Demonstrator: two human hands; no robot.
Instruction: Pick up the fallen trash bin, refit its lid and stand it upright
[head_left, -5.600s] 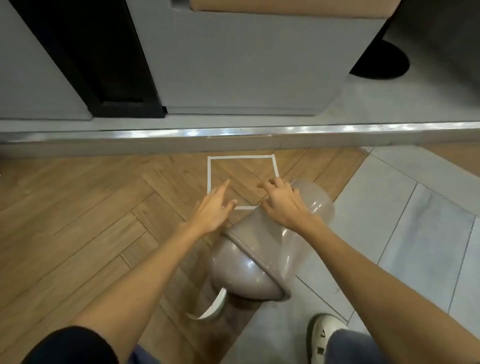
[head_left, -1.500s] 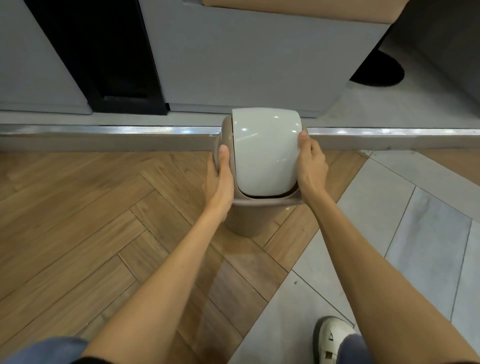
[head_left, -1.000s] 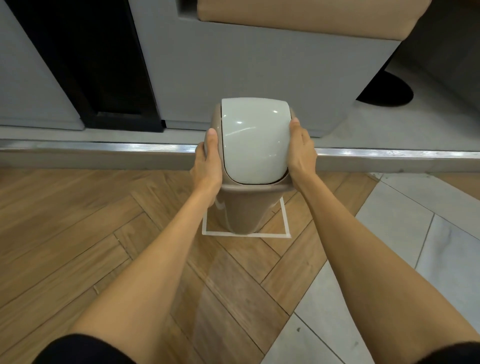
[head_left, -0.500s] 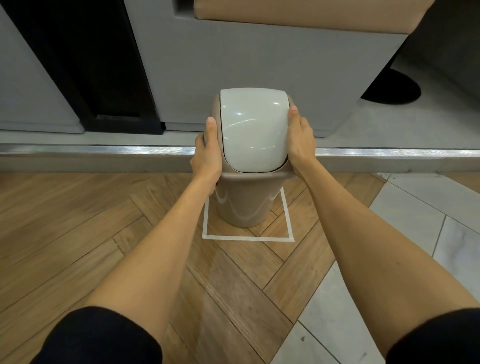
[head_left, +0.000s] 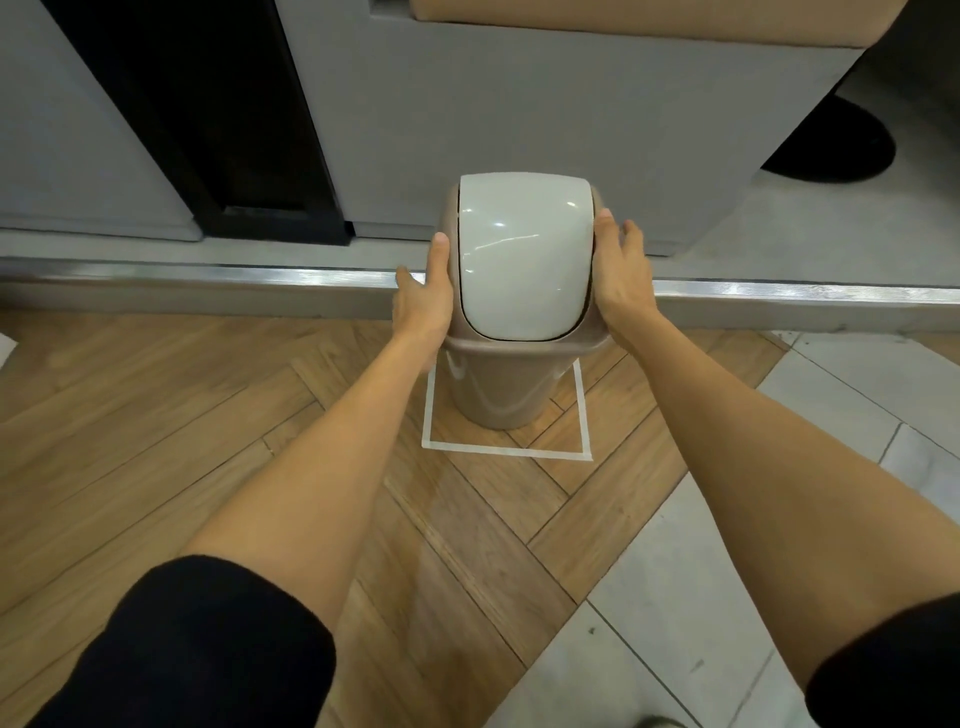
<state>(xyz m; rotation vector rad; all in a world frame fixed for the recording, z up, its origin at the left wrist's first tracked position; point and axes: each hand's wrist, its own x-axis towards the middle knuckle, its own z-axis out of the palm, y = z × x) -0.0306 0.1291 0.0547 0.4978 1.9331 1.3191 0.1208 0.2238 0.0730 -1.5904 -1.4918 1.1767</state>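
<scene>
The taupe trash bin (head_left: 498, 387) stands upright on the wooden floor inside a white tape square (head_left: 506, 451). Its pale grey swing lid (head_left: 522, 254) sits fitted on top. My left hand (head_left: 423, 301) lies flat against the left side of the lid rim, thumb pointing up and fingers spread away from the bin. My right hand (head_left: 618, 275) rests against the right side in the same way, its fingers lifted off the plastic. Neither hand wraps around the bin.
A metal-edged step (head_left: 208, 275) runs across just behind the bin. Above it are a grey cabinet base (head_left: 545, 114) and a dark gap (head_left: 197, 104) to the left. Grey tiles (head_left: 727, 597) lie to the right.
The bin went from lying on the floor to standing upright in the tape square with its lid on. Since half a second ago my fingers have loosened and spread off its sides.
</scene>
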